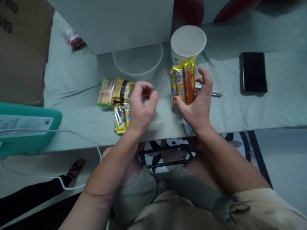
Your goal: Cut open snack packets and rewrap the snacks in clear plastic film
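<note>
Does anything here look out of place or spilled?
No spill shows. One blurred red packet lies alone at the back left, oddly apart from the yellow packets in the right hand and the snacks by the left hand.

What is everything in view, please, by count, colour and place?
Stick packets: about three, yellow, in right hand
Small packets: about two, yellow, beside left hand
Banded packet: one, gold, above those
Green-edged packet: one, beige, beside it
Bowl: one, clear, centre
Cup: one, white, upper centre
Tool: one, grey, beside right hand
Flat object: one, black, right
Wrapper: one, red, upper left
Carton: one, brown, left
Box: one, white, top
Container: one, teal, left
Cable: one, white, left
Tablecloth: one, pale green, middle
Sandal: one, dark, lower left
Shorts: one, green, bottom
Shirt: one, tan, bottom
Hands: two, bare, centre
</note>
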Available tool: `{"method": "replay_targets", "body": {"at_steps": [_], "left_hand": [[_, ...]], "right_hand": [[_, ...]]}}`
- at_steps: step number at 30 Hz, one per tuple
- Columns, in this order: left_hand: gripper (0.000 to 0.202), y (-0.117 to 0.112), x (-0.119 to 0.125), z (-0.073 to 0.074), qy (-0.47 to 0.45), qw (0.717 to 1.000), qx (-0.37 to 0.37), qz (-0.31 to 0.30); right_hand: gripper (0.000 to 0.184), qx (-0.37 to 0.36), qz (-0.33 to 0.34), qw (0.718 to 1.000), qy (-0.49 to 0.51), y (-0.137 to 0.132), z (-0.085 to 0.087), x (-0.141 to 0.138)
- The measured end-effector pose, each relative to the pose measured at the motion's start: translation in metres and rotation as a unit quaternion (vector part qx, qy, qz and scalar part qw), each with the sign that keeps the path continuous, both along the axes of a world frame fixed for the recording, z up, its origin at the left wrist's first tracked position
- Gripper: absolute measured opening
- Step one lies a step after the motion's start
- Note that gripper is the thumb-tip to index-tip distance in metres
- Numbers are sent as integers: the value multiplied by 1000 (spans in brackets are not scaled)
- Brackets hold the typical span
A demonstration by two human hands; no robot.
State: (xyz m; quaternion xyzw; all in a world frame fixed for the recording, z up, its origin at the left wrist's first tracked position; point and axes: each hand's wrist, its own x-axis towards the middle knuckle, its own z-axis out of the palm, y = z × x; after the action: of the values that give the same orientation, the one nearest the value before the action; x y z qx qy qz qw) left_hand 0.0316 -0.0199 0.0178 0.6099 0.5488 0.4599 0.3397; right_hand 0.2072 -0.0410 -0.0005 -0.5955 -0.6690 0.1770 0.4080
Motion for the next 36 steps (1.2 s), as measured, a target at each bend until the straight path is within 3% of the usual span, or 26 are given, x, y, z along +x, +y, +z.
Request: {"method": "replay_targets", "body": {"at_steps": [2, 4, 7, 9, 12, 15, 18, 23, 26, 32, 36], "left_hand": [[42, -6, 17, -8, -66, 990, -76, -101], [57, -6, 28, -18, -138, 969, -134, -154], [67, 3, 29, -28, -214, 950, -167, -153], [70, 12, 23, -30, -224, 951, -173, -125], [73, 22, 11, -31, -214, 956, -183, -86], [77, 26, 1, -30, -198, 961, -176, -84], [81, 27, -7, -27, -176, 961, -177, -120], [94, 24, -9, -20, -155, 935, -215, -236], [76, 21, -3, -21, -132, 950, -198, -203], [63, 19, 5, -24, -36, 973, -106, -204], [65, 18, 4, -23, -32, 979, -96, -176]], "right_hand": [[77, 15, -28, 999, 32, -3, 2, -5], [70, 18, 32, 997, 67, -9, 3, -13], [57, 23, 101, 986, 127, -17, 6, -16], [45, 35, 69, 987, 138, -18, 8, -6], [35, 57, -20, 996, 58, -7, 8, 22], [48, 21, -67, 993, -92, 10, -3, 50], [56, -36, -82, 983, -161, 22, -17, 64], [38, -22, -29, 997, -65, 22, -16, 49], [36, -6, 5, 1000, -23, 17, -8, 31], [20, 26, -38, 997, -63, 10, 6, 14], [19, 34, 42, 998, -27, 3, 9, 9]]}}
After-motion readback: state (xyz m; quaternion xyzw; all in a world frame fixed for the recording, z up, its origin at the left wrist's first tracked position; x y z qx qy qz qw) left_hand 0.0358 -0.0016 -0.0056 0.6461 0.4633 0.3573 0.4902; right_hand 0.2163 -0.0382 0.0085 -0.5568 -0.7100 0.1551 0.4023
